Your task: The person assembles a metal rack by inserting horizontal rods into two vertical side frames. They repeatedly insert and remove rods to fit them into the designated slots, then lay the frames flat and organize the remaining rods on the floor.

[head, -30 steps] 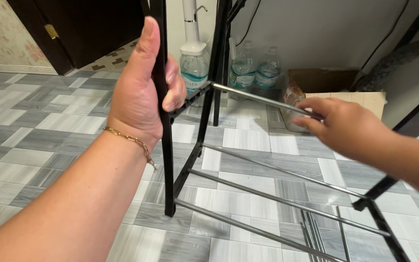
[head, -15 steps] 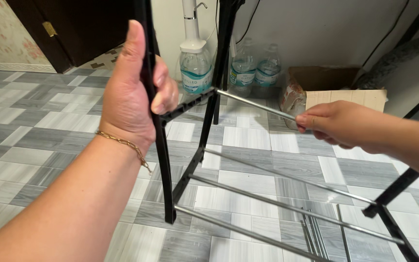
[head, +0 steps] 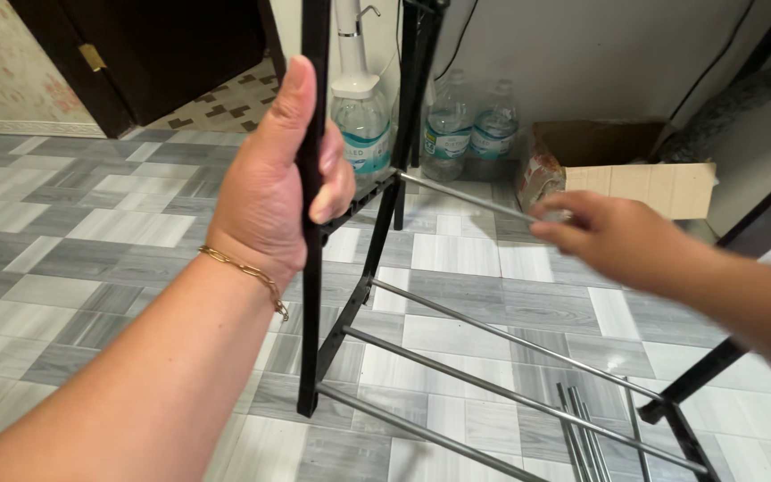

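My left hand [head: 271, 192] is clenched around the black upright post [head: 314, 295] of a metal rack standing on the grey tiled floor [head: 73, 268]. My right hand [head: 613, 236], blurred, pinches the top silver crossbar [head: 461, 196]. Water bottles [head: 470, 134] stand behind.

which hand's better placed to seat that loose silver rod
Right. The right hand is at the rod's free end, while the left hand is wrapped around the black post, steadying the frame.
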